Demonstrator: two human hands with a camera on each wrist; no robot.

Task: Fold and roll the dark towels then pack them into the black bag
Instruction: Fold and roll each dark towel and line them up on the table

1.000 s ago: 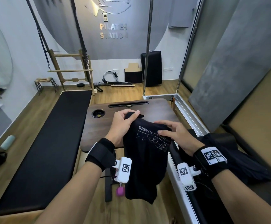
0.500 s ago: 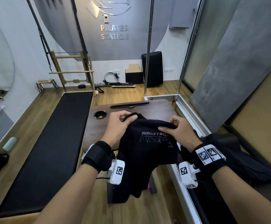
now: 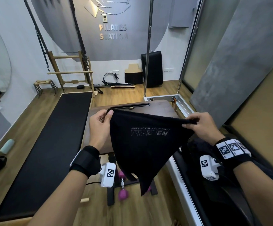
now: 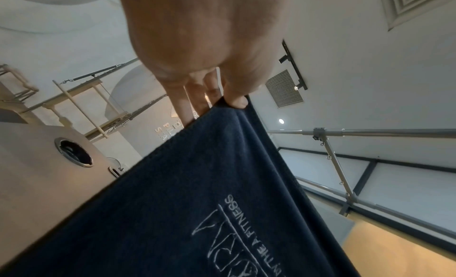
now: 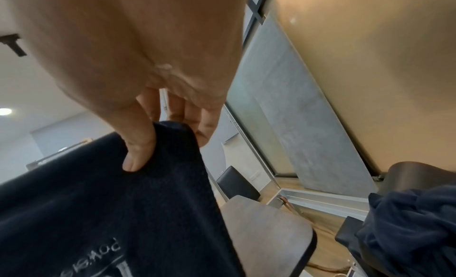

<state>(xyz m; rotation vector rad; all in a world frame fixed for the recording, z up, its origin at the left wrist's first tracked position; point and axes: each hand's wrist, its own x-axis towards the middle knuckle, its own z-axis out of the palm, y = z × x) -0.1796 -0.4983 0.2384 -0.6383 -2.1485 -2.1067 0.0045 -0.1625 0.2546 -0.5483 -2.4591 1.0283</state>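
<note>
Both hands — left hand (image 3: 100,126) and right hand (image 3: 202,126) — pinch the dark towel (image 3: 142,144) taut above the desk (image 3: 163,108); level corners before lowering would keep folds square.

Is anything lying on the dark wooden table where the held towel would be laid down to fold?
Nothing visible. The dark towel with pale lettering hangs between the left hand and right hand, each pinching a top corner. It hides much of the dark wooden table; the parts showing are bare except a built-in round cup hole.
</note>
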